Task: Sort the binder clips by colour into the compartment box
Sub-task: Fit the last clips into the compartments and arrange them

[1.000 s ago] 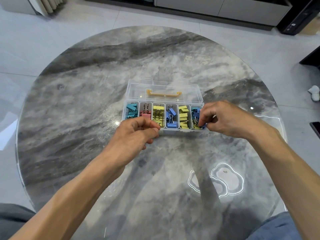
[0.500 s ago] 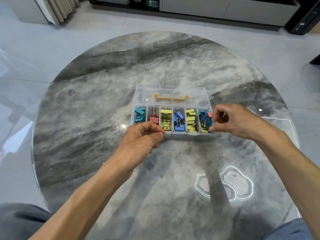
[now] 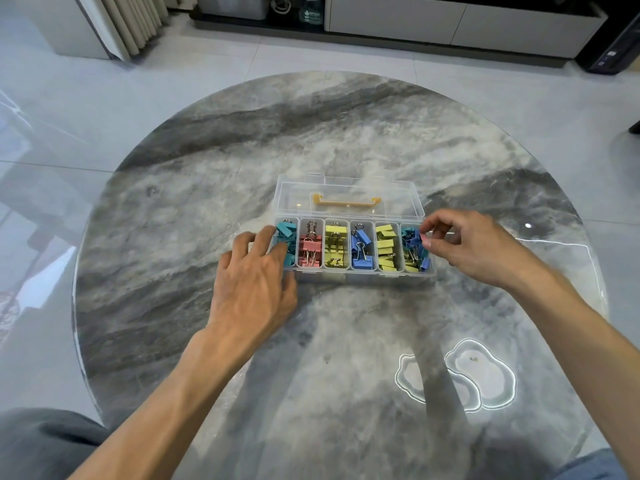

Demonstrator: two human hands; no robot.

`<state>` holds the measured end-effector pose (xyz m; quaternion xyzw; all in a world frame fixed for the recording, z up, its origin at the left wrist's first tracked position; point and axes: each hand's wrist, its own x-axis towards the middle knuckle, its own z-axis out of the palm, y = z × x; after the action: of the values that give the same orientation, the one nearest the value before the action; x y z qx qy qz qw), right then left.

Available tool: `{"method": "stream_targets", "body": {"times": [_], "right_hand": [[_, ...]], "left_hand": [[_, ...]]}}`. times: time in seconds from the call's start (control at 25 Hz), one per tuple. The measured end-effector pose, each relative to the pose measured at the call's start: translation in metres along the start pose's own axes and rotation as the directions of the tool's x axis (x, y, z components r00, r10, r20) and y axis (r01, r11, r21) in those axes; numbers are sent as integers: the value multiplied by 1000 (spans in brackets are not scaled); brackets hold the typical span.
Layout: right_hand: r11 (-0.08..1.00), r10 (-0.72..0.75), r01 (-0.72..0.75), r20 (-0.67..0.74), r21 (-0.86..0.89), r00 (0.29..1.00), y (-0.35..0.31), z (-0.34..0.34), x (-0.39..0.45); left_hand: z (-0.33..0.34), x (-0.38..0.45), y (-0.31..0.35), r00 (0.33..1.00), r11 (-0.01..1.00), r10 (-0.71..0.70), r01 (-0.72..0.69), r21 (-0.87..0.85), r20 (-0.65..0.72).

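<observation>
A clear compartment box [image 3: 363, 276] lies on the table with its lid [image 3: 349, 194] folded back. From the left, its cells hold teal clips [image 3: 289, 230], pink clips [image 3: 309, 251], yellow clips [image 3: 335, 244], blue clips [image 3: 362, 252], more yellow clips [image 3: 386, 248] and a mixed heap [image 3: 411, 245] of teal, blue and yellow. My left hand [image 3: 252, 289] rests on the box's left end, its straight fingers touching the teal cell. My right hand [image 3: 474, 247] hovers over the mixed cell and pinches a small pink clip [image 3: 423, 237] between thumb and forefinger.
The box sits near the middle of a round grey marble table [image 3: 194, 188] with bare surface all around it. A bright lamp reflection [image 3: 460, 375] shows at the near right. Tiled floor surrounds the table, and a low cabinet [image 3: 450, 26] stands far behind.
My left hand has moved left from the box's front, uncurling its fingers onto the teal cell. My right hand has lifted a pink clip out of the mixed cell.
</observation>
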<state>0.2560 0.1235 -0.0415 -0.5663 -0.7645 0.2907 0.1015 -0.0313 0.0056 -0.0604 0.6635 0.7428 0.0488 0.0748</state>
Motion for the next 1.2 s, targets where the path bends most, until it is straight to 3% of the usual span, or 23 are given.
{"method": "stream_targets", "body": {"times": [0.12, 0.2, 0.4, 0.6, 0.88, 1.0, 1.12, 1.2], "right_hand": [[999, -19, 18, -22, -47, 1000, 1, 2, 1], [999, -20, 18, -43, -32, 999, 3, 2, 2], [990, 46, -38, -56, 133, 997, 9, 8, 5], [986, 84, -76, -48, 149, 995, 8, 8, 6], [942, 169, -127, -111, 311, 979, 0, 13, 5], [970, 168, -145, -103, 195, 980, -2, 28, 7], [927, 208, -185, -36, 326, 978, -2, 21, 8], [895, 205, -229, 102, 382, 973, 1, 7, 5]], "left_hand": [[5, 1, -3, 998, 998, 58, -58, 5, -33], [9, 1, -5, 996, 995, 88, -89, 52, 20], [7, 0, -2, 993, 996, 92, -91, -14, 68], [11, 2, -5, 996, 987, 85, -88, -136, -31], [10, 4, -3, 994, 983, 109, -109, -150, -6], [3, 4, 1, 998, 962, 58, -62, -267, -21], [-7, 3, 3, 996, 888, -74, 42, -457, -54], [-12, 3, 5, 986, 863, -138, 72, -499, -97]]}}
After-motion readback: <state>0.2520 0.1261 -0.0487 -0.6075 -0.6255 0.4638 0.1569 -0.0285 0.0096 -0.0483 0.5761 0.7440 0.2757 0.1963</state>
